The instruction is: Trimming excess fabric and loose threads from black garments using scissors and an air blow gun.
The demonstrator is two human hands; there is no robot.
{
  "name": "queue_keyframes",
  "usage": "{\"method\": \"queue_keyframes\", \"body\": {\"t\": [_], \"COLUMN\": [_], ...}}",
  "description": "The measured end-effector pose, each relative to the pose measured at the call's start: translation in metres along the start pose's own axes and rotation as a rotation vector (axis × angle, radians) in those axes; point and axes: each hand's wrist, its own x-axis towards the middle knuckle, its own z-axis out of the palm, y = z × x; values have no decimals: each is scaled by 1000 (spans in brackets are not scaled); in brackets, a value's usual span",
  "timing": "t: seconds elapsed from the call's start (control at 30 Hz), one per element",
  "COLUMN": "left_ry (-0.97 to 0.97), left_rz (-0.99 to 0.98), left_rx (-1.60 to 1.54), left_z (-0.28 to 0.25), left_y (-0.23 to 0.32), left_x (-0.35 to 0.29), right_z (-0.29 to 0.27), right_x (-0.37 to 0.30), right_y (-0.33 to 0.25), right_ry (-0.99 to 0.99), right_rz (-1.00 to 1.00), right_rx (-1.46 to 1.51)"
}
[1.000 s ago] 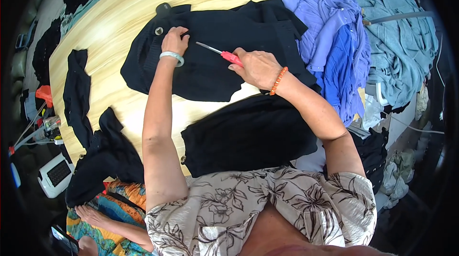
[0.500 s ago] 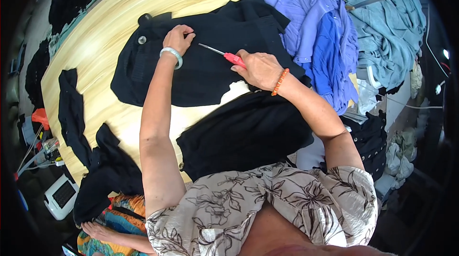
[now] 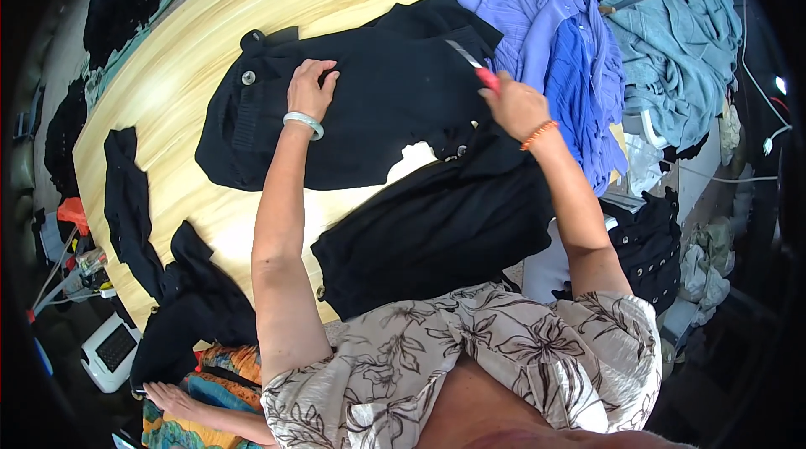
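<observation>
A black knitted garment (image 3: 378, 105) with a large button (image 3: 248, 77) on its left part lies spread on the table. My left hand (image 3: 311, 90) rests on it, fingers curved and a small gap between thumb and forefinger. In my right hand (image 3: 522, 109), above the garment's right part, is a red-handled tool (image 3: 488, 80) with a slim metal shaft. The shaft points up and left and is blurred, so its exact kind is unclear. Closer to me, a second dark garment (image 3: 428, 239) lies folded along the table's near side.
Purple-blue clothes (image 3: 579, 63) are heaped at the right, with grey-green clothes (image 3: 672, 38) beyond them. Another black garment (image 3: 134, 206) trails off the wooden table's (image 3: 143, 113) left side. There, another person's hand (image 3: 168, 399) touches its lower end.
My right hand has moved right and slightly up with the tool, away from my left hand. The left hand stays in nearly the same place, its fingertips a little further apart.
</observation>
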Motion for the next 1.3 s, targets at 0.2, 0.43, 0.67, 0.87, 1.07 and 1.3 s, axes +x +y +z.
{"method": "queue_keyframes", "body": {"t": [0.2,0.43,0.67,0.87,1.07,1.3], "left_ry": [43,134,209,91,193,31], "left_rz": [48,3,-574,-152,-479,-591], "left_rx": [51,348,344,340,303,307], "left_z": [-2,-14,-91,-84,-87,-59], "left_y": [-11,6,-39,15,-57,-38], "left_x": [-7,-23,-57,-58,-29,23], "right_z": [-17,-12,-1,3,1,4], "right_x": [-25,-36,-43,-47,-52,-66], "right_y": [-23,-91,-51,-42,-53,-40], "right_ry": [-121,-384,-252,-298,-313,-337], "right_rz": [-93,-395,-374,-331,-379,-357], "right_rx": [94,376,375,352,358,346]}}
